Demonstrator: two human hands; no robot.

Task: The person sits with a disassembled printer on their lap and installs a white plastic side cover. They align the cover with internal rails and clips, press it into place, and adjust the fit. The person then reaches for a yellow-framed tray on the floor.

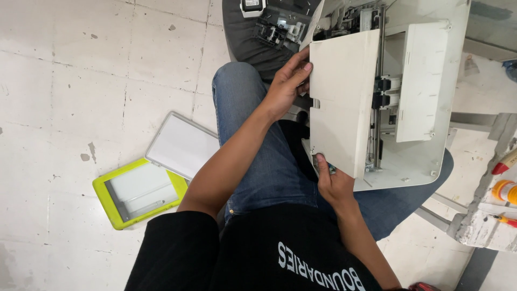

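Note:
A white printer body (431, 81) with its cover off lies across my lap, its rollers and black parts exposed. My left hand (288, 83) grips the far edge of a cream flat panel (342, 97) on the printer. At the panel's near corner, my right hand (334, 183) pinches the edge with the thumb on top. Both hands hold the same panel. I am seated, in blue jeans and a black shirt.
A yellow-green scanner lid frame (107, 196) and a white flat panel (180, 145) lie on the tiled floor at left. More black printer parts (277, 27) rest on a dark seat ahead. A paint-stained stand (484, 221) with orange-capped items stands at right.

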